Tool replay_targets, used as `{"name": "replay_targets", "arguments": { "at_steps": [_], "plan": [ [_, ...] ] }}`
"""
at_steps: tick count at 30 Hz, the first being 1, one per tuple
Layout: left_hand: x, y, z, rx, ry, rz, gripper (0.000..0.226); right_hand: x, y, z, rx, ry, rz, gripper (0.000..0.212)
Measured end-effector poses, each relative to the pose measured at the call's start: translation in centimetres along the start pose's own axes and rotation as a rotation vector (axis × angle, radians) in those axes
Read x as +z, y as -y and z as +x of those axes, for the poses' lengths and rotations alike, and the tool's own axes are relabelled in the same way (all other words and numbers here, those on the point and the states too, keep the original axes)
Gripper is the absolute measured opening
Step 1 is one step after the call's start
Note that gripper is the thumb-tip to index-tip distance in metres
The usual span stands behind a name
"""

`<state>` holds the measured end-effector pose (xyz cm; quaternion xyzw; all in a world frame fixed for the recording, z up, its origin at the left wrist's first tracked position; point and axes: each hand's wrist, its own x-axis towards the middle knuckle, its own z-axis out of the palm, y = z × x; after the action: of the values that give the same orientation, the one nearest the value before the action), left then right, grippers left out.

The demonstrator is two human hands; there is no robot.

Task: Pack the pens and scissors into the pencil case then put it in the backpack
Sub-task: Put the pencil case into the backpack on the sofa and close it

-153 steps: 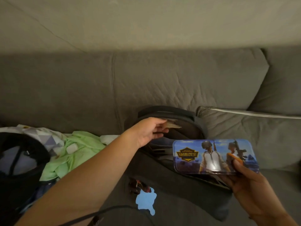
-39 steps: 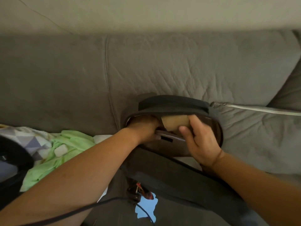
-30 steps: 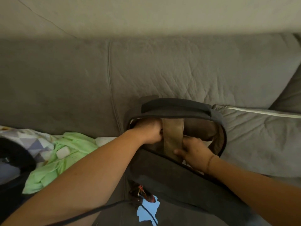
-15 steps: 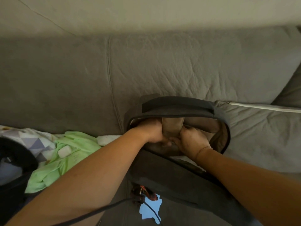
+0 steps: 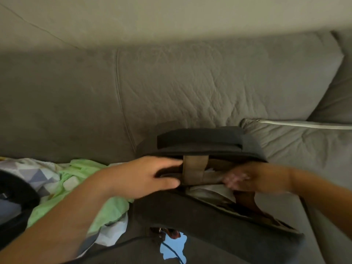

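A dark grey backpack (image 5: 200,216) lies on the sofa with its top opening facing me. A tan strap (image 5: 194,169) runs across the opening. My left hand (image 5: 144,178) rests at the left edge of the opening, fingers spread and loosely curved, thumb below. My right hand (image 5: 245,178) is blurred at the right of the opening, fingers around the tan inner panel. White papers (image 5: 211,192) show inside. The pencil case, pens and scissors are out of sight.
Grey sofa back (image 5: 190,88) is behind the bag, with a grey cushion (image 5: 297,149) to its right. Green cloth (image 5: 82,187) and patterned fabric (image 5: 32,172) lie left. A black object (image 5: 13,202) sits at far left. A blue charm (image 5: 174,246) hangs on the bag front.
Both hands have drawn out of the middle of the opening and apart, left hand to the left, right hand to the right. The tan strap now lies flat across the opening.
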<state>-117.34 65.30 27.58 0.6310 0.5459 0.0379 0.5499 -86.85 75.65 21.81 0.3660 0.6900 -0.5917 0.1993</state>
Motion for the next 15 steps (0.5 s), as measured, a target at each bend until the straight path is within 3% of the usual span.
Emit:
{"name": "replay_targets", "arguments": {
  "at_steps": [2,4,5,6,7,8,11,15],
  "plan": [
    [-0.6,0.4,-4.6,0.068,-0.024,-0.471,0.043,-0.4,-3.5,-4.1,-0.039,-0.026,0.270,0.034],
    [0.4,3.0,-6.3,0.090,-0.379,-0.680,0.047,0.6,-7.6,-5.6,0.005,-0.217,0.581,0.055],
    [1.4,4.5,-6.2,0.014,-0.570,-0.709,0.047,1.9,-9.7,-5.3,0.068,-0.331,0.680,0.061],
    [2.7,5.6,-5.7,-0.083,-0.701,-0.717,0.037,3.7,-11.1,-5.0,0.132,-0.393,0.727,0.052],
    [3.9,6.2,-4.8,-0.163,-0.762,-0.727,0.020,5.4,-11.5,-4.4,0.153,-0.436,0.719,0.036],
    [5.2,6.6,-3.9,-0.216,-0.735,-0.747,0.013,6.9,-11.6,-3.4,0.183,-0.425,0.637,0.032],
    [7.5,7.1,-1.8,-0.321,-0.679,-0.912,0.024,9.6,-13.5,0.1,0.176,-0.379,0.388,0.033],
    [8.2,7.1,-1.1,-0.390,-0.805,-0.749,0.031,9.5,-15.7,2.7,0.278,-0.384,0.242,0.026]
  ]
}}
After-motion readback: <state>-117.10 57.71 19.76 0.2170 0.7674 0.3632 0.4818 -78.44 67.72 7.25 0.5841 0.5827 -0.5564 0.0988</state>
